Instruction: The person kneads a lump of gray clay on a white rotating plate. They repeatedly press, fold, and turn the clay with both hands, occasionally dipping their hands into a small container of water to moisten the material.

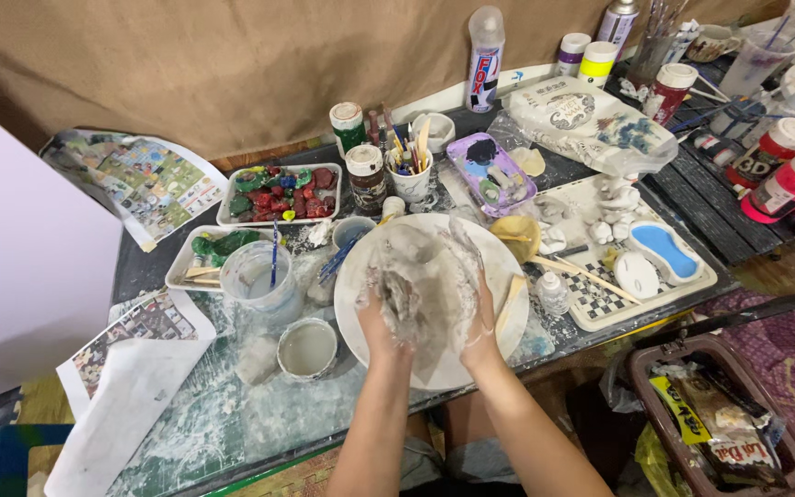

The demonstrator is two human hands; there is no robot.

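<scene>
both forearms reach up from six o'clock; left hand (381,324) and right hand (482,324) clasp a wet grey clay lump (427,285) (steadying it) over a white round board (499,262), centre table (223,423).

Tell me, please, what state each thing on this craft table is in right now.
Left hand: pressed on the clay lump.
Right hand: pressed on its other side.
Clay lump: grey, wrapped in clear film, on the round board.
Round board: flat, smeared.
Small bowl: upright, grey liquid inside.
Plastic cup: upright, brush inside.
Spray can: upright, capped.
</scene>
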